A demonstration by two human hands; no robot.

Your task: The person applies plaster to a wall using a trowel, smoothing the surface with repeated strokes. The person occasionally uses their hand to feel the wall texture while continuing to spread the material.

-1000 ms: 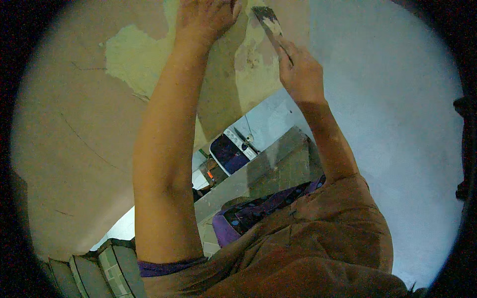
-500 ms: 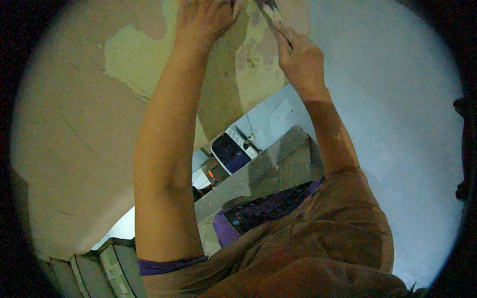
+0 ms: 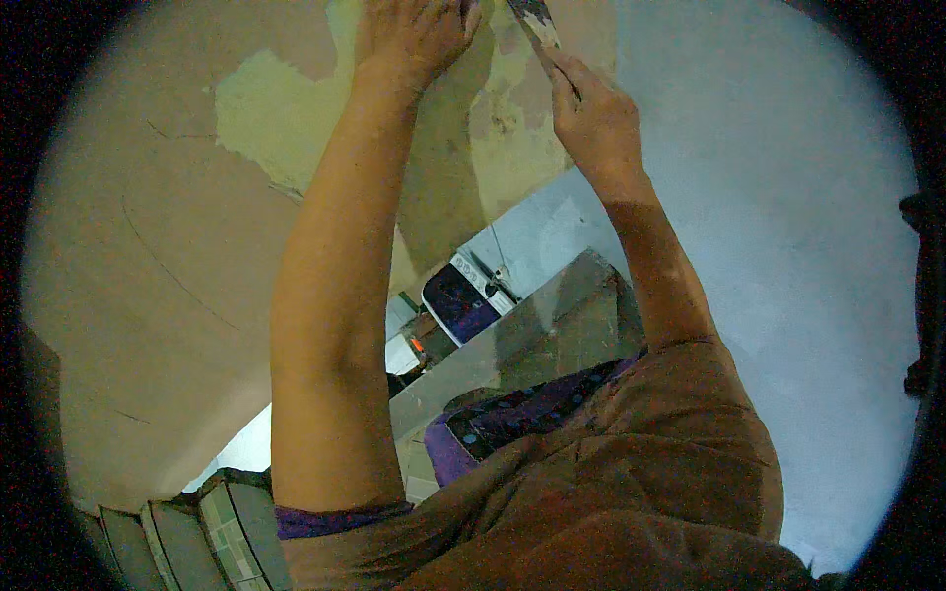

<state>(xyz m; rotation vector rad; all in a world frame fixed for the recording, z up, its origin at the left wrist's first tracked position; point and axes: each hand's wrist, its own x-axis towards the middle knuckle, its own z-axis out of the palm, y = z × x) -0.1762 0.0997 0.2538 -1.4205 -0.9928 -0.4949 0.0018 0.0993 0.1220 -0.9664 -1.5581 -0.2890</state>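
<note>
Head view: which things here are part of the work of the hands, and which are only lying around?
In use: scraper blade in right hand; left hand on the wall with peeling paint.
Lying about: dark screen device, grey ledge, tiles.

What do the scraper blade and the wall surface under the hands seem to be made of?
The scraper blade looks like thin flat metal, dull and smeared with pale filler, held by the right hand. The wall looks like matt tan plaster or paint; a paler yellow-green patch suggests a scraped or filled layer. The left hand presses on it.
</note>
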